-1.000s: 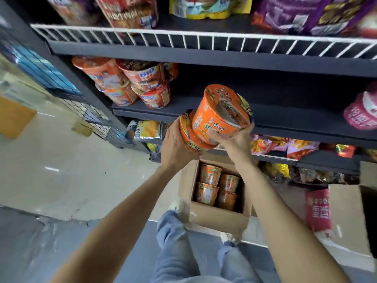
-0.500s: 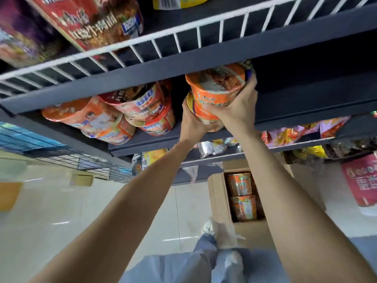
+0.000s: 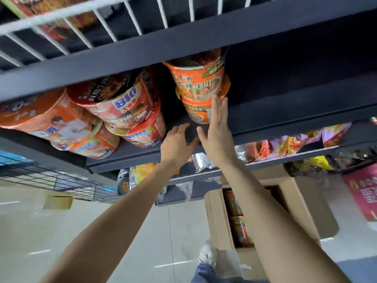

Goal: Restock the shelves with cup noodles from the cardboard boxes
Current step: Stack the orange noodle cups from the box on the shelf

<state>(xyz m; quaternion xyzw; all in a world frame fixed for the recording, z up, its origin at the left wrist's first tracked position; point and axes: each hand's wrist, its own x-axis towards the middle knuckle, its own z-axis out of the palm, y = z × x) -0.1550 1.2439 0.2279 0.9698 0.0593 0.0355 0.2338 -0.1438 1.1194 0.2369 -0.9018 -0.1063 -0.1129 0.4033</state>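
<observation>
Pale floor tiles [image 3: 122, 231] fill the bottom of the view, with a shoe [image 3: 208, 255] and an open cardboard box [image 3: 216, 219] standing on them; orange cups [image 3: 237, 219] show inside the box. Both bare arms reach up from there. Left hand [image 3: 175, 144] lies against the front edge of the dark shelf [image 3: 285, 111], its fingers loosely bent and holding nothing. Right hand [image 3: 218, 132] is beside it, fingers straight and close together, their tips touching the lower of two stacked orange noodle cups [image 3: 199, 92]. That stack stands on the shelf, the upper cup reaching almost to the board above. Just left of it sit red cups [image 3: 126, 111] marked BIG, then larger orange ones [image 3: 53, 123]. Snack bags [image 3: 289, 144] lie on the shelf below, too blurred to read. Higher up, a white wire rail [image 3: 102, 21] fronts the top shelf.
</observation>
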